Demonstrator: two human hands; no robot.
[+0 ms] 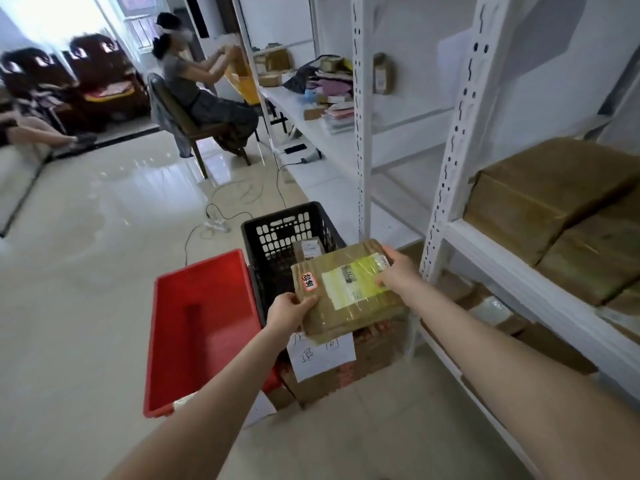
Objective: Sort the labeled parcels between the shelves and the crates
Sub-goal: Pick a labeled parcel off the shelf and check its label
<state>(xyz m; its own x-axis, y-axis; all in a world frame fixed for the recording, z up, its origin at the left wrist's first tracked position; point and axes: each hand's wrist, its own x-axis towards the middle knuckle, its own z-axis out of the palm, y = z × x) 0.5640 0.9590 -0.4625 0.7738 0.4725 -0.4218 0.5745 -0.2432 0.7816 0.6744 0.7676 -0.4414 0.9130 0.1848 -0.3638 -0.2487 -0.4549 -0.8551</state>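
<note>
I hold a flat brown cardboard parcel (pixel 349 289) wrapped in clear tape, with a white and yellow shipping label and a small red-edged sticker. My left hand (pixel 289 311) grips its near left corner, thumb on top. My right hand (pixel 394 268) grips its right edge, thumb on the label. The parcel hovers over a black slotted crate (pixel 273 233), which holds a small labeled box (pixel 308 249). To its left, on the floor, stands a red crate (pixel 194 327). Larger brown parcels (pixel 550 209) lie on the white shelf (pixel 491 258) at the right.
A cardboard box with a handwritten paper sign (pixel 322 355) sits under the parcel. More parcels lie on the bottom shelf (pixel 498 313). Cables and a power strip (pixel 216 225) cross the tiled floor. A person sits on a chair (pixel 197 95) by the far shelves.
</note>
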